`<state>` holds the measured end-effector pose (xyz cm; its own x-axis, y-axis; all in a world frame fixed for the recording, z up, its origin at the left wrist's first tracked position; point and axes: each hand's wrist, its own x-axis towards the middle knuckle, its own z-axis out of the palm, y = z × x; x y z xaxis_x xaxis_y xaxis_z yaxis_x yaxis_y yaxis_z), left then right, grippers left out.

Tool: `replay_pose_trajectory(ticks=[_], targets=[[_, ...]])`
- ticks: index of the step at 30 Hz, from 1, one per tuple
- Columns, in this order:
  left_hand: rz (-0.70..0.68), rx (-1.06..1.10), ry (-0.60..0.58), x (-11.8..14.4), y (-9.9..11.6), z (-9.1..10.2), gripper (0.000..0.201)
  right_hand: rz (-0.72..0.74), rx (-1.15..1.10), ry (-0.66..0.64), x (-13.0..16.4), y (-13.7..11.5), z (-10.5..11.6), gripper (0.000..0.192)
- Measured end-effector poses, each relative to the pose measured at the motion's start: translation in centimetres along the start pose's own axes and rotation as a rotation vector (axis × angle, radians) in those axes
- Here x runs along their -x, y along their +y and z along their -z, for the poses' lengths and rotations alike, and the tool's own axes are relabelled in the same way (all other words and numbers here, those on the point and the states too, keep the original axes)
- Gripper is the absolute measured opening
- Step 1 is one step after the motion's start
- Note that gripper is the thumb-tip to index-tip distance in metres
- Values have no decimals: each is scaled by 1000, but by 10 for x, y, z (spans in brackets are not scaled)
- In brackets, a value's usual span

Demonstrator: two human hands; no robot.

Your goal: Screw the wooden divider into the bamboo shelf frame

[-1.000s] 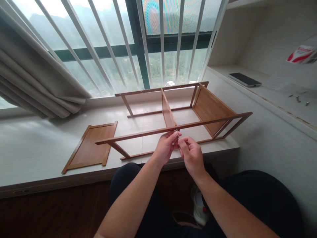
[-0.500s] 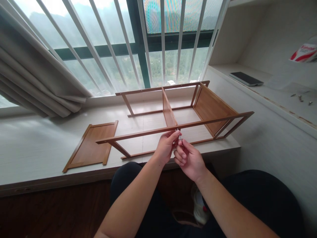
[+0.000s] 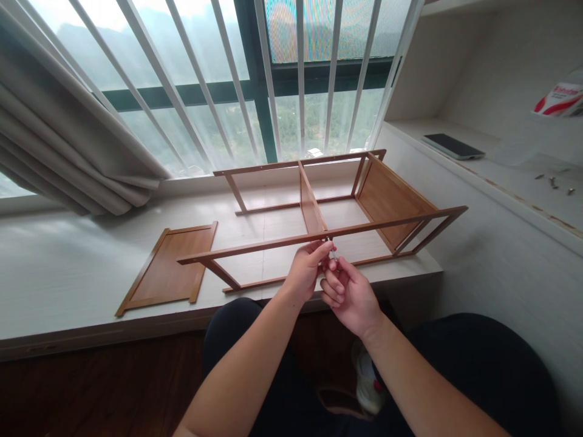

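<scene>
Since a second ago, right hand (image 3: 350, 294) has turned palm-up just below the wooden frame (image 3: 319, 233) at frame centre, its grip pinching a small metal screw (image 3: 332, 252) (tiny, partly hidden); left hand (image 3: 307, 267) closed on the front rail, steadying it on the surface (image 3: 68, 267).

Daylight came through a tall window (image 3: 191, 91) fitted with white bars (image 3: 301, 73), green hills hazy beyond. A pale curtain (image 3: 64, 139) hung bunched at the far left. Below ran a long whitish surface (image 3: 59, 267). On the right stood a white alcove shelf (image 3: 501, 176). The near floor (image 3: 100, 388) was dark wood.
</scene>
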<state>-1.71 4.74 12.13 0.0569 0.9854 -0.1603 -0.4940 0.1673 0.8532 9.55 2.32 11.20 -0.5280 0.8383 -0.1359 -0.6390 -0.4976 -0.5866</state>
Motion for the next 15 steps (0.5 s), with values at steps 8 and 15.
replay_pose_trajectory(ticks=[8, 15], targets=[[-44, -31, -34, -2, -3, 4, 33, 359, 432, 218, 2, 3, 3, 32], [-12, 32, -62, -2, -1, 4, 32, 547, 773, 294, 4, 1, 3, 33]])
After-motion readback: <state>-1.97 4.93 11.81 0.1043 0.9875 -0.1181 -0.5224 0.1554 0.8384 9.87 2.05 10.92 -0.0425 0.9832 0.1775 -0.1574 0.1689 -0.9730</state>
